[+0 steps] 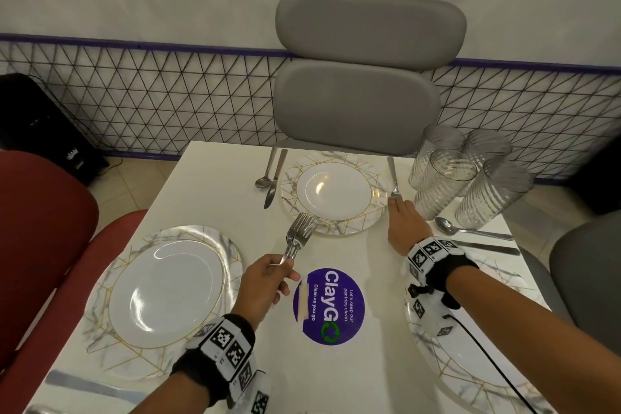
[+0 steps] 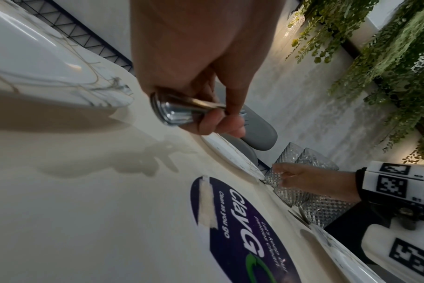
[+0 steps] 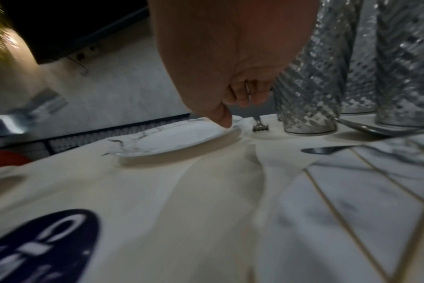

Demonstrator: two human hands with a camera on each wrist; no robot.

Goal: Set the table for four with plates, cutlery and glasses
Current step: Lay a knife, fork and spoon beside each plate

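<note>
My left hand grips a bunch of forks by the handles, tines pointing at the far plate. In the left wrist view the handle ends stick out of that fist. My right hand hovers just right of the far plate, fingers loosely curled above the tines of a single fork lying flat on the table. The right wrist view shows a gap between those fingers and the fork. Several ribbed glasses stand grouped at the far right.
A spoon and knife lie left of the far plate. More plates sit at the left and right, with a spoon and knife by the right one. Chairs ring the table; a purple sticker marks its centre.
</note>
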